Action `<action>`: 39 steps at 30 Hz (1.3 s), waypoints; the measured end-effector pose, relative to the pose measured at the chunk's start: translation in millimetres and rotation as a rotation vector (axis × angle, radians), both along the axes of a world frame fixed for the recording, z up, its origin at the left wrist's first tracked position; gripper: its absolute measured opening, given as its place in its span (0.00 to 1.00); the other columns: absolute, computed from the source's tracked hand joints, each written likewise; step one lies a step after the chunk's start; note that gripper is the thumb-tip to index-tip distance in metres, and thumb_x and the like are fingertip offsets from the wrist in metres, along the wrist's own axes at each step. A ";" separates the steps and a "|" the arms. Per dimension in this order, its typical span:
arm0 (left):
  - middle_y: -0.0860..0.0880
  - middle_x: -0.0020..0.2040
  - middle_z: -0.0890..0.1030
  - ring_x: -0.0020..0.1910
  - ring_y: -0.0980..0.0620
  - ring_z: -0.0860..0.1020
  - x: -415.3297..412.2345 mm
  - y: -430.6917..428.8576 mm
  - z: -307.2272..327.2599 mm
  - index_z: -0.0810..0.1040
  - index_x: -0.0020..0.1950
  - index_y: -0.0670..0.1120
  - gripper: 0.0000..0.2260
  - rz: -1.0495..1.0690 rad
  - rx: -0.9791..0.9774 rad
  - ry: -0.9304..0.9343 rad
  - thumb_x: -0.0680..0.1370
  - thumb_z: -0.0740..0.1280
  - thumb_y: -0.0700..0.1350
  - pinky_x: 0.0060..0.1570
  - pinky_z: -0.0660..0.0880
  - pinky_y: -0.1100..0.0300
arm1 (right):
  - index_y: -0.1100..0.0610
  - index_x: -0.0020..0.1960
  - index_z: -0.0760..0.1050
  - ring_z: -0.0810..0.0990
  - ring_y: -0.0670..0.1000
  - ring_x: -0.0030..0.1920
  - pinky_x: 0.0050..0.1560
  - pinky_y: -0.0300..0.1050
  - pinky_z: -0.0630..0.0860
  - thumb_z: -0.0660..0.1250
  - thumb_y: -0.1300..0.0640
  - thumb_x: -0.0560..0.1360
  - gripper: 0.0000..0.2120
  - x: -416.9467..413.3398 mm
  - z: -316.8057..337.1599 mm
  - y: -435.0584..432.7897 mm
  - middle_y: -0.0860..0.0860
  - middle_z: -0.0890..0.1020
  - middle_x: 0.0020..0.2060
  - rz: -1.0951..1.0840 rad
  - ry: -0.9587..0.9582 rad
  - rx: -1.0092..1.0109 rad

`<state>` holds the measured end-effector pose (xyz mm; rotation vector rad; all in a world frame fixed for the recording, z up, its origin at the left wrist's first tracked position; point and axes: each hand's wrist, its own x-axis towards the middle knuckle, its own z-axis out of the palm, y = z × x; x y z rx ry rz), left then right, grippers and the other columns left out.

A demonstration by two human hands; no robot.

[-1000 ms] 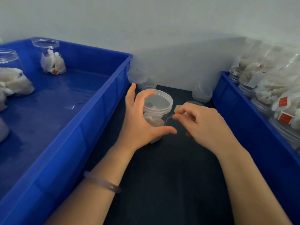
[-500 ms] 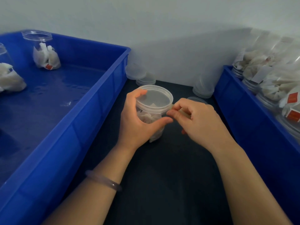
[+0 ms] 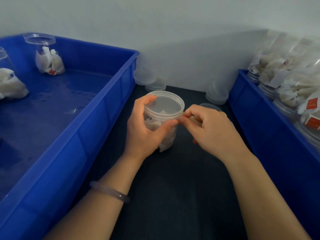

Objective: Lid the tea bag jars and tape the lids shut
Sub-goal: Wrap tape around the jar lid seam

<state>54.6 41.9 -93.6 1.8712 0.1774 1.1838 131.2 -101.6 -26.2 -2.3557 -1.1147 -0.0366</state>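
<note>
Two hands meet at the middle of the dark worktop (image 3: 173, 187): the left hand (image 3: 143, 132) curls round the clear tea bag jar (image 3: 167, 135), thumb in front and a fingertip on the lid (image 3: 164, 104), while the right hand (image 3: 213, 134) pinches a pale strip (image 3: 195, 119), probably tape, against the lid's rim. Thin, light and slick, the jar would likely dent if squeezed, so the stiffer neck under the lid is the better hold. Spare lids (image 3: 152, 82) lie at the far edge by the wall.

The jars (image 3: 292, 85) in the right bin (image 3: 268, 135) are blurred, edge-cropped.
</note>
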 end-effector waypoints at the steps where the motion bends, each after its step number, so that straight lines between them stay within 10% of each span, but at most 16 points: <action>1: 0.60 0.57 0.71 0.59 0.63 0.71 -0.4 -0.2 0.4 0.67 0.62 0.49 0.26 -0.008 -0.007 -0.001 0.69 0.71 0.55 0.56 0.69 0.70 | 0.45 0.45 0.74 0.80 0.48 0.36 0.40 0.54 0.78 0.55 0.34 0.72 0.17 -0.2 0.3 0.3 0.43 0.78 0.34 -0.007 0.009 -0.001; 18: 0.52 0.46 0.81 0.45 0.57 0.81 -27.7 -0.8 12.8 0.71 0.58 0.44 0.19 -0.398 -0.399 -0.020 0.68 0.69 0.42 0.43 0.76 0.66 | 0.44 0.42 0.75 0.78 0.43 0.27 0.33 0.41 0.72 0.64 0.31 0.66 0.17 -22.5 36.7 -18.1 0.42 0.76 0.33 0.014 0.217 -0.077; 39: 0.53 0.53 0.79 0.53 0.53 0.80 -32.5 -3.3 18.5 0.74 0.58 0.55 0.37 -0.363 -0.456 0.197 0.56 0.71 0.74 0.46 0.77 0.62 | 0.43 0.47 0.74 0.77 0.40 0.23 0.22 0.32 0.68 0.60 0.21 0.52 0.33 -31.1 37.0 -11.1 0.44 0.79 0.37 -0.053 0.355 -0.069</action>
